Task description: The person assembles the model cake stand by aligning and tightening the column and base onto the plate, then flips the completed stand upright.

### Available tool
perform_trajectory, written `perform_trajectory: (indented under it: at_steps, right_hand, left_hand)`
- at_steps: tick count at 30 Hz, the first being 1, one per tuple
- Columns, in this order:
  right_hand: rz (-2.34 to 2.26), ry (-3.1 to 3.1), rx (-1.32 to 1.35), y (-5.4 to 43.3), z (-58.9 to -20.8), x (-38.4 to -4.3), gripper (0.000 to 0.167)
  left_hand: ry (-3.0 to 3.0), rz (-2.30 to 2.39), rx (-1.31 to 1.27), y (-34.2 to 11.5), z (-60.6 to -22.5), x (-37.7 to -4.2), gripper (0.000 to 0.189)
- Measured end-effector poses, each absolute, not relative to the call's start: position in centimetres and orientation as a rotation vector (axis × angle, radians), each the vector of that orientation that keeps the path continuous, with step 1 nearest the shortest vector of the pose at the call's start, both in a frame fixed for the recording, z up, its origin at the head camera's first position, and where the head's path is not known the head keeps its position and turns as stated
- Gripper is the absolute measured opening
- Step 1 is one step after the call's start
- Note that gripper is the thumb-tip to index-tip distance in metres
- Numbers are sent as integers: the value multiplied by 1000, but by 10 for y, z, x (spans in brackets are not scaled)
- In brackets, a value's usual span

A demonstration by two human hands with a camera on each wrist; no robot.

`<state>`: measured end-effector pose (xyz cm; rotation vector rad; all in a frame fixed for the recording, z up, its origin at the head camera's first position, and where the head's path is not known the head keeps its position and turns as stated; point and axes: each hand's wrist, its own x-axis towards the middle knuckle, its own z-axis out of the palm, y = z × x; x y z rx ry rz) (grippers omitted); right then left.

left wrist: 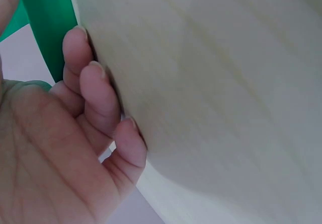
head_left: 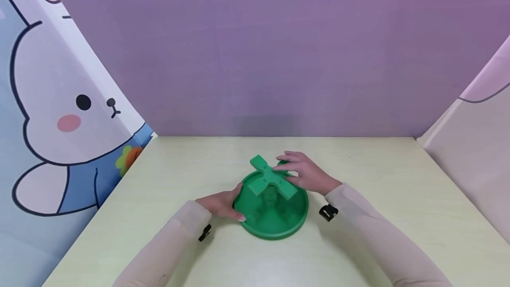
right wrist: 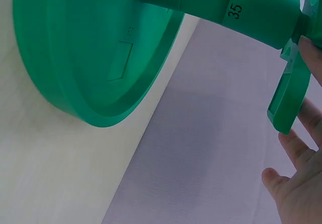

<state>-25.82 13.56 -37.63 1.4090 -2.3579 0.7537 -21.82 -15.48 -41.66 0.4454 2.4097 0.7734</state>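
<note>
A green cross-shaped top [head_left: 271, 177] with dark numbers on its arms stands on a post [right wrist: 211, 5] marked 35. The post rises from the middle of a round green base [head_left: 275, 223] with a raised rim. My left hand [head_left: 223, 203] holds the base's left rim; in the left wrist view its fingers [left wrist: 100, 88] curl low beside the rim, close to the tabletop. With my right hand [head_left: 308, 172] I grip the far right arm of the cross, which the hand partly covers. Seen from the right wrist, fingertips touch that arm [right wrist: 291, 100].
The base sits on a pale wooden table [head_left: 191, 163]. A purple wall panel [head_left: 279, 56] rises behind the table's far edge. A cloth printed with a cartoon rabbit [head_left: 67, 101] hangs at the left, and a pale cloth [head_left: 474, 136] at the right.
</note>
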Motion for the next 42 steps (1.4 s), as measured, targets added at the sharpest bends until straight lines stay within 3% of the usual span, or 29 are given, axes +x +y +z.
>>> perform_trajectory:
  at_steps: [18, 42]
  right_hand:
    - [828, -2473, 1412, 131, -369, -256, 28]
    - [677, -2646, 1059, 105, -357, -220, 25]
  left_hand:
    - [2423, 770, 417, -155, -417, -218, 111]
    - [2427, 790, 411, -160, -415, -215, 110]
